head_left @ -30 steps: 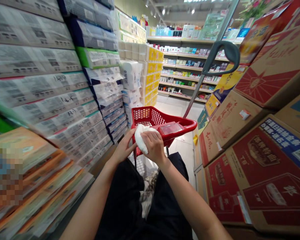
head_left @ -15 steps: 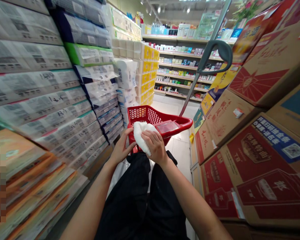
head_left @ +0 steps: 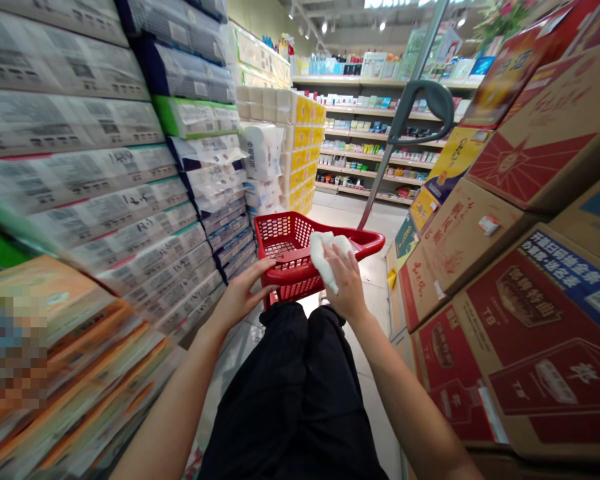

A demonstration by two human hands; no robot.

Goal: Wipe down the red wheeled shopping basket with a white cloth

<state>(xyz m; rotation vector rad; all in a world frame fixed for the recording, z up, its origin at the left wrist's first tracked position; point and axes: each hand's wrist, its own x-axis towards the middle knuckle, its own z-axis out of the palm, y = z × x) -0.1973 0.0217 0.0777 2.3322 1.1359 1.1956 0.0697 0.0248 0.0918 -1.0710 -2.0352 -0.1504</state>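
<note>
A red plastic rolling shopping basket (head_left: 293,274) with perforated sides stands in front of my knees. At its near left corner my left hand (head_left: 244,292) grips the rim, fingers on top and thumb lower down. My right hand (head_left: 347,283) presses a folded white cloth (head_left: 321,256) onto the right part of the near rim, its fingers closed over the fabric. The cloth covers part of the flat strip there. From the basket's far right side a long pole rises to a grey loop handle (head_left: 403,120), which leans right.
Wrapped paper packs (head_left: 145,213) are piled high along my left, with orange packs (head_left: 95,360) nearer. Cardboard cartons (head_left: 500,233) form a wall on my right. Shelves of small boxes (head_left: 370,157) stand beyond the tiled floor (head_left: 337,203).
My right hand has moved the cloth rightward along the near rim, baring the middle of it. My left hand keeps hold of the left corner. The view has shifted slightly.
</note>
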